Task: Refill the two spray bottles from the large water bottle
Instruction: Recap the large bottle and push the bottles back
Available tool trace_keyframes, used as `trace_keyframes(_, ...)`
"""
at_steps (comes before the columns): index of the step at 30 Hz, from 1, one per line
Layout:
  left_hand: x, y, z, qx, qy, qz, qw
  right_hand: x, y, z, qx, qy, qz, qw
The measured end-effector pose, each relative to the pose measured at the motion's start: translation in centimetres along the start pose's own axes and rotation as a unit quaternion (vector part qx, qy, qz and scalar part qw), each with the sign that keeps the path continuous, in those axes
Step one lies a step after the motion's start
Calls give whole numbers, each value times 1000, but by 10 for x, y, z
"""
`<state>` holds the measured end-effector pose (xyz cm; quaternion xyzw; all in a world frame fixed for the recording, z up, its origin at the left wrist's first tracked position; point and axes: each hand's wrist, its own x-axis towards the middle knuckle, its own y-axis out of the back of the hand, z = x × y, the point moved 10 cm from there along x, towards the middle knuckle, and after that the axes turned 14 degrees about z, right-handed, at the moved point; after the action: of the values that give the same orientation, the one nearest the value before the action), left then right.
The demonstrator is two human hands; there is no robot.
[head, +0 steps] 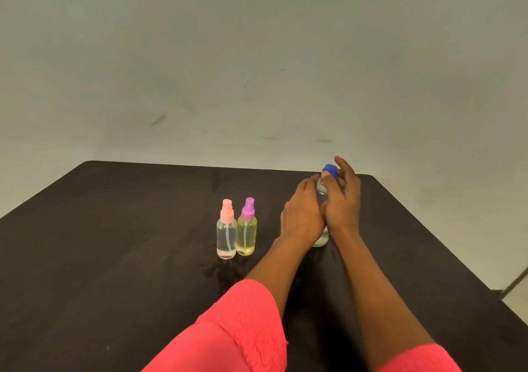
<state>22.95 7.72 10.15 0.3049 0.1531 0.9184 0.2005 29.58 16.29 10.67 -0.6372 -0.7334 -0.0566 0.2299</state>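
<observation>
Two small spray bottles stand upright side by side mid-table: a clear one with a pink sprayer (226, 233) and a yellow one with a purple sprayer (247, 230). To their right stands the large clear water bottle (321, 191), mostly hidden by my hands. My left hand (303, 214) grips the bottle's body from the left. My right hand (344, 200) reaches in from the right, its thumb and fingers pinching the blue cap (330, 169) on the bottle's top.
The dark table (114, 243) runs to a far edge just behind the water bottle and a right edge beyond my right arm. A small wet patch (213, 271) glistens in front of the spray bottles. A plain grey wall stands behind.
</observation>
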Motion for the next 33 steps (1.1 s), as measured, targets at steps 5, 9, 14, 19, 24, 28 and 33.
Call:
trace_keyframes(5,0,-1,0,-9,-8,-5,1000,3,3,10,36,-47,11,998)
trace_keyframes(9,0,-3,-2,4,-6,-5,1000,3,3,12,15,-37,18,999)
trace_keyframes(14,1,-3,-4,9,-9,-1,1000,3,5,4,-15,-5,25,1000)
trace_keyframes(19,1,-4,-4,-8,0,-5,1000,5,2,9,32,-56,-11,998)
trace_keyframes(24,2,-2,-3,-15,-1,2,1000,3,3,10,-25,-34,-4,999)
trace_keyframes(28,2,-3,-4,-23,-1,3,1000,2,7,9,15,-44,8,999)
trace_keyframes(33,3,-5,-6,-23,9,-4,1000,1,5,11,48,-64,-4,997)
